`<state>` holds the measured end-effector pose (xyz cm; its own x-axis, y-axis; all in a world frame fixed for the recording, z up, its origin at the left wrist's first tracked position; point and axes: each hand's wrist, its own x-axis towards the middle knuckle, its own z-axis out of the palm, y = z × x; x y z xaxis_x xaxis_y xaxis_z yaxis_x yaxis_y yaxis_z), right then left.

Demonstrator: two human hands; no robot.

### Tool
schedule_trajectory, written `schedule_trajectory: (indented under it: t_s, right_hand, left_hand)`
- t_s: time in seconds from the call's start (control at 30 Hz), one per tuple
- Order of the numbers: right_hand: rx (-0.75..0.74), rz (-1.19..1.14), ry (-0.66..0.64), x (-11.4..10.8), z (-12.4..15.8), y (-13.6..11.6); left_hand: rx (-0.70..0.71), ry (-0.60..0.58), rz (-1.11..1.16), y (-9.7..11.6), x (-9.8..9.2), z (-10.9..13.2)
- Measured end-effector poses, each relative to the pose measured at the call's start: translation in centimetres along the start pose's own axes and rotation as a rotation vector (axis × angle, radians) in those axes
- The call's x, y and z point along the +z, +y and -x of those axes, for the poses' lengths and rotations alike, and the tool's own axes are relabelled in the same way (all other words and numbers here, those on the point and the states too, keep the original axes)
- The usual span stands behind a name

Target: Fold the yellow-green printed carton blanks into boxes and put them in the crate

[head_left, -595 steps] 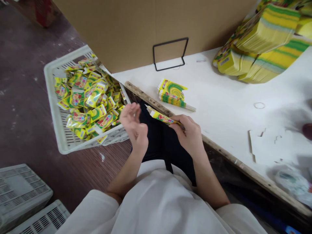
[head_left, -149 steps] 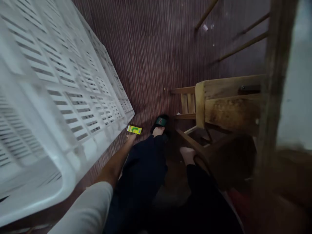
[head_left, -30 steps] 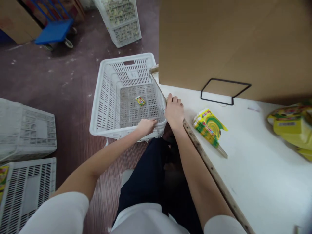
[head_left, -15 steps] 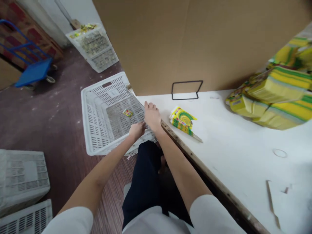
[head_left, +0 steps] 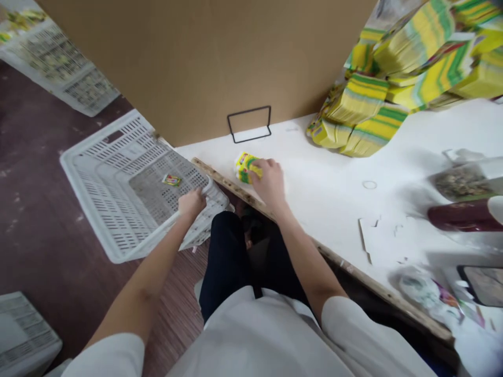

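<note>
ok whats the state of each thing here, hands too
left hand: gripping the crate rim
right hand: fingers down on the small stack
crate: tilted, nearly empty, one packet inside
small stack: flat on the table, near its edge
big stacks: piled, leaning
wire stand: upright, empty

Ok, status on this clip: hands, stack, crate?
Left hand grips white slotted plastic crate rim. Right hand on small yellow-green flat carton stack, on the white table. Nothing in the way.
</note>
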<state>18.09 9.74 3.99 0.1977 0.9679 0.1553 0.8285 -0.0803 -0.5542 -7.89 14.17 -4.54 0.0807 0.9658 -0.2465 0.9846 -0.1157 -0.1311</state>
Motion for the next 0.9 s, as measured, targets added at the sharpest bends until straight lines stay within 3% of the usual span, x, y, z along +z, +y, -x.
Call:
schedule_trajectory:
  t_s: [0.07,0.17,0.37,0.9]
  right_hand:
    - [0.083,0.115,-0.016,-0.8,0.2,1.9]
    - [0.125,0.194,-0.058,-0.3,0.4,3.2]
    - [0.134,0.163,-0.039,1.5,0.3,2.9]
    - [0.092,0.052,-0.002,2.0,-0.1,3.2]
  left_hand:
    - [-0.019,-0.008,0.002,0.1,0.1,-0.1]
    - [-0.036,-0.006,0.0,0.2,0.1,-0.2]
    - [-0.056,0.004,-0.026,0.3,0.3,-0.3]
    - [-0.147,-0.071,-0.014,1.3,-0.5,-0.7]
